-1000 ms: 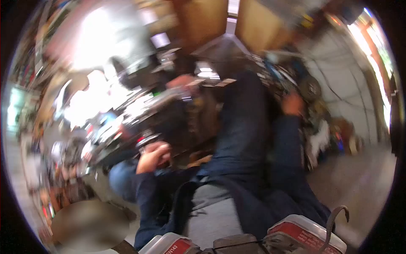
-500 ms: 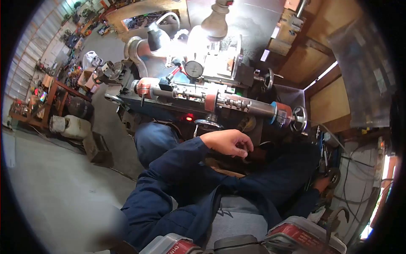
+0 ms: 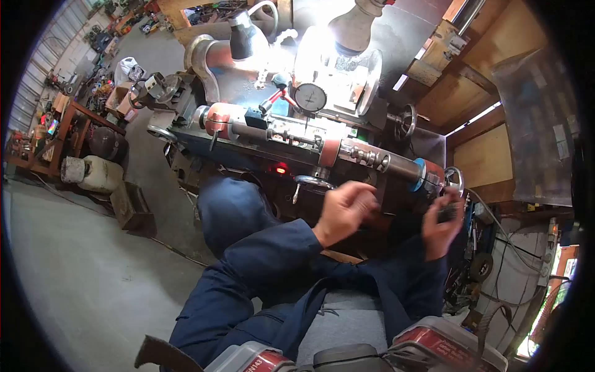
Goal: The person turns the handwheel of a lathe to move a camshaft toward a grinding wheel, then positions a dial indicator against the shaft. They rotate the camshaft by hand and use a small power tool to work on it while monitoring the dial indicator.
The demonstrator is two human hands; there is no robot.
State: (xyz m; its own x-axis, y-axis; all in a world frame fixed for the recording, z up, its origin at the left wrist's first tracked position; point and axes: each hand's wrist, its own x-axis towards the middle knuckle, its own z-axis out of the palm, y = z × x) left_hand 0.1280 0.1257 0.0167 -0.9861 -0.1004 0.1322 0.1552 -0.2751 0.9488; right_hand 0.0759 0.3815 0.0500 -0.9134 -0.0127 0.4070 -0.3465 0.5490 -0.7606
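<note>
My right hand (image 3: 441,230) is raised near the right end of the machine, its fingers closed on a small dark object (image 3: 446,213); blur hides its kind. To its left, my left hand (image 3: 344,214) hovers below a chrome handwheel (image 3: 314,182), apart from it. Its fingers are curled and smeared by motion, so anything inside them cannot be made out. Beyond both hands lies a long metal shaft with stepped sections (image 3: 365,155), running through red-brown supports (image 3: 329,152) on the machine bed. A round dial gauge (image 3: 310,98) on a red jointed arm (image 3: 273,100) stands over the shaft.
Two lamps, one a black-shaded lamp (image 3: 249,38), light the machine brightly. Another handwheel (image 3: 455,180) sits at its right end. Cables (image 3: 515,242) hang at the right. On the left floor are a wooden box (image 3: 132,208) and a pale gas cylinder (image 3: 102,174).
My right hand has come up from the tools at the lower right, now with a small dark object. My left hand has shifted slightly right. The camera view has shifted a little.
</note>
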